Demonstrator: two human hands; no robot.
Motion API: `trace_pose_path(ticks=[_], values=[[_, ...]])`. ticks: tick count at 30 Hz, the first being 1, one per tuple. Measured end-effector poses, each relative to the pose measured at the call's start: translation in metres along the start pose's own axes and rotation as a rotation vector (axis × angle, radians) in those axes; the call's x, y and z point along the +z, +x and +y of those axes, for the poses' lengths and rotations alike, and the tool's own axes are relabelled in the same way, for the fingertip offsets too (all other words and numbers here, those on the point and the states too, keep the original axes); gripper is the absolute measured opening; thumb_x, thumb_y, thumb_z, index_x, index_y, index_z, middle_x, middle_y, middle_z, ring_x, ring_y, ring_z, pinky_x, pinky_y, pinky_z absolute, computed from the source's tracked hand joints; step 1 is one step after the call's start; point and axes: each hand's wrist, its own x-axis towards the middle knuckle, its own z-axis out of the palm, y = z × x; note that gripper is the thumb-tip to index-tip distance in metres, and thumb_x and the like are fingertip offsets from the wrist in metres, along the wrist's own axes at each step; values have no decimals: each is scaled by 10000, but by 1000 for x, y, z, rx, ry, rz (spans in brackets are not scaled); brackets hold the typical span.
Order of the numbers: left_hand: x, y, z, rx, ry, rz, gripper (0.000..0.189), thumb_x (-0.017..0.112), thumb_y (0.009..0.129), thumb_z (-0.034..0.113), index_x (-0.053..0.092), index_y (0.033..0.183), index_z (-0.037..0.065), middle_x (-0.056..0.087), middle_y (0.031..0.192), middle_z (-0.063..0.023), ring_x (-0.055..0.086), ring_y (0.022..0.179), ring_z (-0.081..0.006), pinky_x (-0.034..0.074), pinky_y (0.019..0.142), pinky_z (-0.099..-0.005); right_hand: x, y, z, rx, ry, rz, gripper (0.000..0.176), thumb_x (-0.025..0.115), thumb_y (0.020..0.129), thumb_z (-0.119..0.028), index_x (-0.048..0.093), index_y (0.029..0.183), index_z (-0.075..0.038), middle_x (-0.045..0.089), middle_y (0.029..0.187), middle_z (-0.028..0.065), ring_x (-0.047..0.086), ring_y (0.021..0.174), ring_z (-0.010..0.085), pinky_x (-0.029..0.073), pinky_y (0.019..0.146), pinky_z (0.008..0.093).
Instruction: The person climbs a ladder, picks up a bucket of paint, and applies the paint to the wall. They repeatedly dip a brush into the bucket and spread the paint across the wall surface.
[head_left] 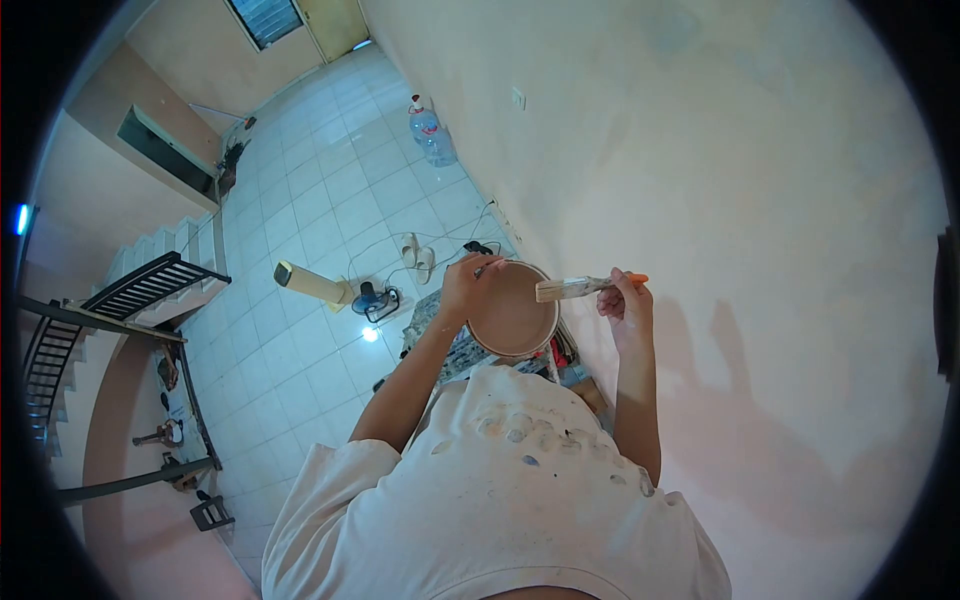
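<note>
A round paint bucket (513,318) with a tan-brown inside is in front of my chest, seen from above. My left hand (468,288) grips its upper left rim, fingers curled over the edge. On the other side my right hand (628,300) is closed around the handle of a flat paintbrush (575,289) with an orange handle end. The pale bristles point left and overlap the bucket's right rim in this view. Dried paint spots mark the white shirt (520,500) below.
Close on the right rises a patchy pale wall (740,240) with a switch plate (518,98). On the tiled floor (300,210) are water bottles (432,140), slippers (417,258), a fan (372,299), loose cables and a paint-stained sheet (425,325). Stairs with a dark railing (155,283) stand left.
</note>
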Motion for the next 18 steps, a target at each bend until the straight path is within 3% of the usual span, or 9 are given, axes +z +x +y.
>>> trace_pose_path(ticks=[3,6,8,10,18], values=[[-1,-1,3,-5,-10,4,259,719,926,313,778,1046,91,690,850,-110,646,733,-268,496,666,-363,-8,0,21,19,52,29,211,743,922,-237,625,818,-96,685,678,74,633,527,143,499,493,249],[-2,1,2,-15,-20,-1,242,718,922,292,776,1033,85,688,859,-114,649,731,-283,500,663,-364,-12,-2,48,-20,-230,129,229,750,923,-261,637,841,-79,687,683,77,646,541,151,513,498,258],[-1,0,0,-36,-16,-19,238,718,922,289,777,1033,86,694,867,-114,652,733,-280,499,664,-362,-20,-2,63,13,-117,133,231,748,924,-264,633,846,-79,688,686,76,646,544,149,514,502,258],[2,1,-5,6,-64,13,255,718,939,301,781,1072,92,685,822,-84,616,721,-196,471,653,-337,-24,-6,68,45,-7,135,233,746,926,-267,629,851,-79,689,689,75,646,547,147,514,506,258],[0,2,-6,-15,-33,2,252,719,938,290,780,1074,87,698,854,-98,642,766,-209,489,690,-340,-20,-11,71,-18,-4,147,235,737,934,-269,622,848,-84,675,679,67,639,562,142,510,551,266]])
